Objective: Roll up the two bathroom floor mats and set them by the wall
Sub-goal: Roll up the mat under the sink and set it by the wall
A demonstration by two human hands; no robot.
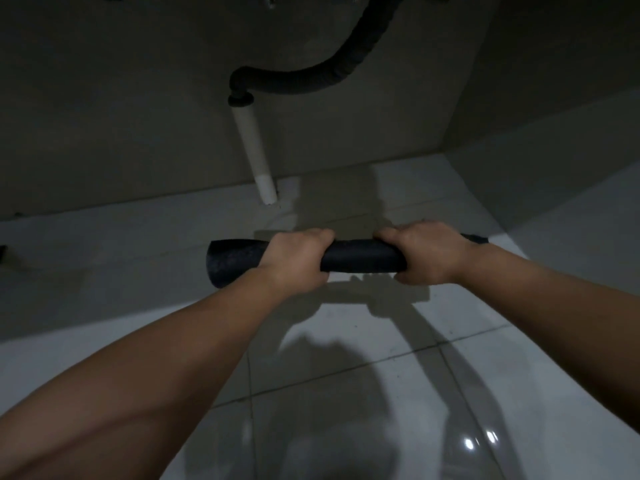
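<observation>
A dark floor mat (pixel 362 259), rolled into a tight tube, lies crosswise just above the white tiled floor (pixel 346 393), a short way from the wall (pixel 138 133). My left hand (pixel 294 254) grips the roll left of its middle, and the roll's left end flares wider beyond it. My right hand (pixel 429 252) grips the right part; only a small tip of the mat shows past it. A second mat is not in view.
A white drain pipe (pixel 254 152) comes down the wall to the floor just behind the roll, joined above to a dark flexible hose (pixel 311 81). A side wall (pixel 554 98) closes the corner on the right. A dark object shows at the far left edge (pixel 2 252).
</observation>
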